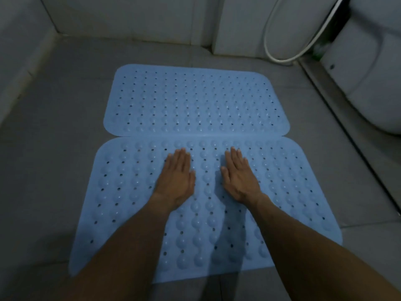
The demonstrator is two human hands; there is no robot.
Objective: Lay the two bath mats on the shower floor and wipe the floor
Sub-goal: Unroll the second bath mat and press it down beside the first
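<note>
Both mats lie on the shower floor (65,101), the far mat (195,101) abutting the near mat (134,192), on which left hand (176,177) and right hand (239,178) press flat, grip wide, holding nothing; wiping evidently follows and requires a cloth, none visible.

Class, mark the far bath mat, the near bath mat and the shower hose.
far bath mat (195,101): head view, its middle.
near bath mat (121,181): head view, left part.
shower hose (269,51): head view, loop's left side.
</note>
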